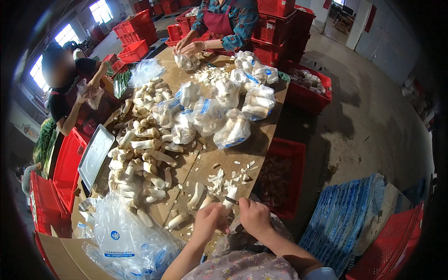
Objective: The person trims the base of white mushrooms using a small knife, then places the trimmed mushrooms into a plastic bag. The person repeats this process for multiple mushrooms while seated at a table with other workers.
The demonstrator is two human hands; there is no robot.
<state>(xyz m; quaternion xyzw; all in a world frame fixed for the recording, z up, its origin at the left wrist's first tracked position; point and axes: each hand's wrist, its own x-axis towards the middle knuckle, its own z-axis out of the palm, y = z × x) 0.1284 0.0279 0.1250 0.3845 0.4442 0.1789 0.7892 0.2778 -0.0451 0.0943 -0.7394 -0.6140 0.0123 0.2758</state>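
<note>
Near the table's front edge, a pale king oyster mushroom (231,192) is held between my hands. My left hand (211,221) is closed around its lower end, and the fingers hide part of it. In my right hand (255,217) is a small knife (231,200), its dark blade lying across the mushroom's side. White trimmings (216,180) are scattered just beyond the mushroom. A few loose mushrooms (196,195) lie beside my left hand, with a large heap of mushrooms (151,143) farther left.
Filled clear bags (206,115) crowd the table's middle. Empty plastic bags (123,238) lie at front left, near a metal tray (96,149). Red crates (298,151) stand along the right edge. Two co-workers handle bags across the table (186,170). Blue ridged material (343,212) lies at lower right.
</note>
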